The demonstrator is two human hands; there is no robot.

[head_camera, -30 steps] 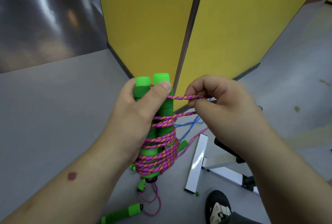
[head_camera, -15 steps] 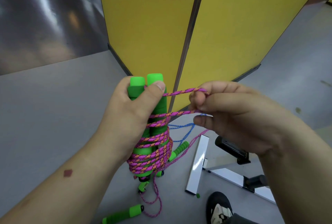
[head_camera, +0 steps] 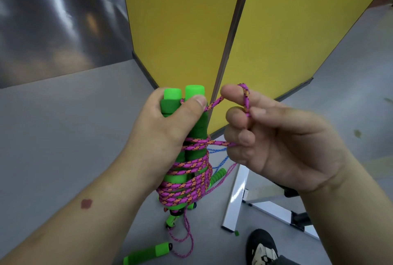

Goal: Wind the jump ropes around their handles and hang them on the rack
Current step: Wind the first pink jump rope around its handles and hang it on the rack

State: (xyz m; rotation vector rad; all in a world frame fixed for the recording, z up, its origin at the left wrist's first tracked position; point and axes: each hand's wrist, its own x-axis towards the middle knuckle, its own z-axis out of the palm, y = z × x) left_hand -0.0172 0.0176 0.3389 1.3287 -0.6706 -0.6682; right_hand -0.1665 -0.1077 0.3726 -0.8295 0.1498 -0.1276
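Observation:
My left hand (head_camera: 168, 128) grips two green foam handles (head_camera: 193, 94) held upright side by side, thumb pressed on their upper part. A pink-and-orange jump rope (head_camera: 187, 184) is wound in several turns around their lower half. My right hand (head_camera: 276, 141) holds the last loop of that rope (head_camera: 245, 98), which runs over my index finger and back into my curled fingers. Another green-handled pink rope (head_camera: 148, 253) lies on the floor below. A blue rope (head_camera: 219, 154) shows behind my hands.
Two yellow partition panels (head_camera: 182, 22) meet at a corner right behind my hands. White metal bars of a rack base (head_camera: 236, 196) lie on the grey floor at the lower right. My shoe (head_camera: 261, 247) is at the bottom edge.
My right hand has turned palm-up and lifted the rope loop higher over its index finger. The handles stay in my left hand, shifted slightly.

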